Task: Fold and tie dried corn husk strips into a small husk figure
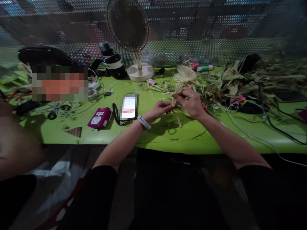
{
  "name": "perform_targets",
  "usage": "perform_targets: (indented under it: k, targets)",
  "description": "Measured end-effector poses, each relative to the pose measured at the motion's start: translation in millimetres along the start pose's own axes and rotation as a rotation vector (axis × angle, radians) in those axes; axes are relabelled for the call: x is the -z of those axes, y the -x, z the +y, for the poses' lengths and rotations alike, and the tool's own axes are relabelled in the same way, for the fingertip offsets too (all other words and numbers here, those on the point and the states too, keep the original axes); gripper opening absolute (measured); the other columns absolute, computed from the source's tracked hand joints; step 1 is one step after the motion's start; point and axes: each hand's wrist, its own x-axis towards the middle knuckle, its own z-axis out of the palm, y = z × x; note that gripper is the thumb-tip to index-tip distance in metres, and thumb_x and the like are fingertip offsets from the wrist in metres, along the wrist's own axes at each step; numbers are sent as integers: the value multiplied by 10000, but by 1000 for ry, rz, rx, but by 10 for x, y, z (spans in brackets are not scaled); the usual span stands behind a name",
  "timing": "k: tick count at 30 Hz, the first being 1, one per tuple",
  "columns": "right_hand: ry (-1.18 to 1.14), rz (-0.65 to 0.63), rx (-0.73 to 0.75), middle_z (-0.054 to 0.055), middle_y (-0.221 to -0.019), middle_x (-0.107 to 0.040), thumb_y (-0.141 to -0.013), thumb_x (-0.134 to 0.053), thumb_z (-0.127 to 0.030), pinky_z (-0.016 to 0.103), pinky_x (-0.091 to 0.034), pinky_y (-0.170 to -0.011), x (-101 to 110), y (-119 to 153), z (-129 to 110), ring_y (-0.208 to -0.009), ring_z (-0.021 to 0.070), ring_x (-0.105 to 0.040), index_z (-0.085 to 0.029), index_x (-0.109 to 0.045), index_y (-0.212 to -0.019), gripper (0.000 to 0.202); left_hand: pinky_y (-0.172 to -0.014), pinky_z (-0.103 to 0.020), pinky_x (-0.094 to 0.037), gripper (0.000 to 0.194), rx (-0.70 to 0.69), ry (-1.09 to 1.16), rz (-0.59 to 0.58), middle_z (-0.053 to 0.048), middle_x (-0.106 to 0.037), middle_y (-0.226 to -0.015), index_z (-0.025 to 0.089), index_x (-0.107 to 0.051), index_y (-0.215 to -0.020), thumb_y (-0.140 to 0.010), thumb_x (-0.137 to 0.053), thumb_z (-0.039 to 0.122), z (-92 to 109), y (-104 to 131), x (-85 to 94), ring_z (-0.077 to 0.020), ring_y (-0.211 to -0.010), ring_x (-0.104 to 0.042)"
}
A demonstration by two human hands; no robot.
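A pale strip of corn husk (177, 88) stands up between my hands, over the green table. My right hand (192, 101) pinches it from the right with thumb and fingertips. From the left, my left hand (161, 108) has its fingers closed on the lower part of the same strip; a pale band circles that wrist. Below, a narrow piece of husk (179, 121) hangs or lies under the fingers. Something red (204, 107) shows partly behind my right hand, too hidden to name. Beyond my hands lies a bundle of dry husk (185, 75).
A phone (129, 108) and a magenta power adapter (100, 118) lie left of my hands. Behind them stand a fan (139, 72) and a black bottle (115, 65). Piled husks (216, 89) and cables (268, 121) spread rightward. Another person's arm (19, 140) is at far left.
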Motion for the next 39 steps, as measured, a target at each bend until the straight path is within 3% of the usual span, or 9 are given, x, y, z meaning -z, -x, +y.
perform_targets:
  k: [4, 8, 12, 16, 21, 23, 32, 36, 39]
  targets:
    - [11, -54, -8, 31, -712, -585, -888, -619, -537, 359, -454, -743, -54, 22, -30, -729, 187, -538, -222, -647, -660, 390, -518, -247, -229, 497, 69, 10, -137, 38, -434, -523, 150, -606, -553, -701, -771, 595, -5, 37, -78, -60, -517, -333]
    - [-10, -65, -39, 30, -695, -573, -862, -603, -628, 342, -437, -711, -86, 1, -10, -705, 176, -517, -215, -612, -623, 478, -507, -235, -233, 507, 98, 30, -164, 37, -455, -514, 141, -622, -546, -656, -799, 604, -40, 51, -133, -54, -514, -344]
    - [-68, -183, -175, 21, -652, -565, -796, -539, -796, 306, -396, -607, 49, -96, 58, -628, 151, -501, -196, -616, -676, 616, -487, -218, -248, 448, 121, 156, -27, 35, -487, -518, 137, -642, -573, -686, -812, 536, -103, -2, -112, -41, -498, -347]
    - [-69, -388, -329, 15, -606, -566, -772, -519, -835, 275, -340, -541, 278, -164, 58, -573, 130, -488, -185, -611, -681, 662, -531, -201, -371, 348, 178, 402, 174, 15, -564, -589, 136, -710, -702, -727, -807, 470, -115, -61, -26, -49, -532, -431]
    - [-84, -654, -261, -22, -582, -508, -703, -670, -769, 269, -305, -542, 388, -167, 25, -552, 106, -412, -184, -595, -655, 592, -561, -169, -391, 245, 164, 439, 179, 13, -621, -653, 138, -732, -753, -702, -843, 350, -105, -60, 28, -31, -562, -489]
    - [-107, -630, -243, -11, -612, -534, -725, -659, -754, 276, -319, -564, 372, -170, 32, -579, 114, -428, -176, -617, -702, 580, -536, -172, -362, 258, 138, 384, 157, 6, -632, -651, 139, -737, -739, -689, -849, 366, -105, -47, 26, -32, -552, -474]
    - [152, -215, -23, 41, -724, -601, -831, -455, -810, 319, -399, -695, 125, -129, 168, -714, 178, -519, -202, -555, -694, 631, -501, -213, -310, 295, 68, 195, 94, 11, -594, -560, 136, -762, -729, -681, -845, 415, -91, -18, 40, -49, -518, -434]
    - [269, -152, 67, 78, -800, -631, -916, -384, -732, 368, -454, -765, 148, -118, 199, -802, 226, -578, -221, -591, -758, 574, -513, -201, -358, 244, 125, 267, 126, 11, -604, -549, 124, -740, -704, -721, -833, 349, -94, -37, 15, -45, -505, -479]
    - [366, 0, 150, 111, -938, -647, -950, -420, -642, 431, -474, -851, 262, -120, 113, -966, 278, -593, -242, -647, -905, 462, -539, -184, -416, 195, 141, 443, 236, -8, -661, -598, 123, -739, -749, -793, -783, 308, -68, -69, 7, -53, -533, -561]
